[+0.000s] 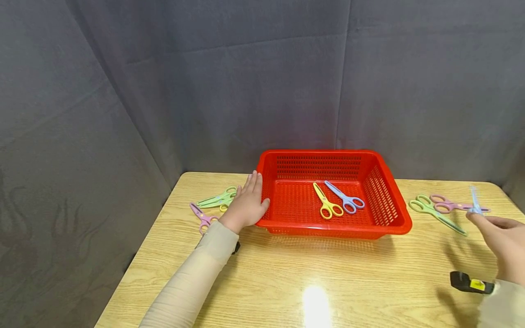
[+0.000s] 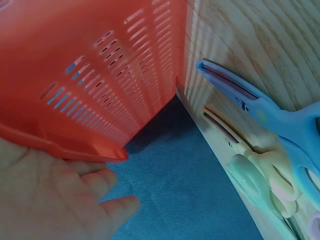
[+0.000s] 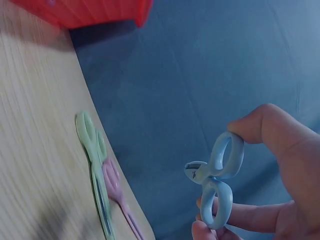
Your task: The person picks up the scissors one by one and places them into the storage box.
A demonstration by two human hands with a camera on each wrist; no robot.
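My left hand rests with straight fingers on the left rim of a red plastic basket; the left wrist view shows the palm side at that rim. Inside the basket lie yellow scissors and blue scissors. Over the table's right side, my right hand pinches light blue scissors by the handle loops, thumb on one loop and fingers at the other. Their blades point away from the hand. Just beneath and beyond lie green scissors and pink scissors.
Left of the basket lie green scissors and pink scissors, partly behind the left hand. Blue scissors and yellow scissors show there in the left wrist view. Grey cloth hangs behind the wooden table.
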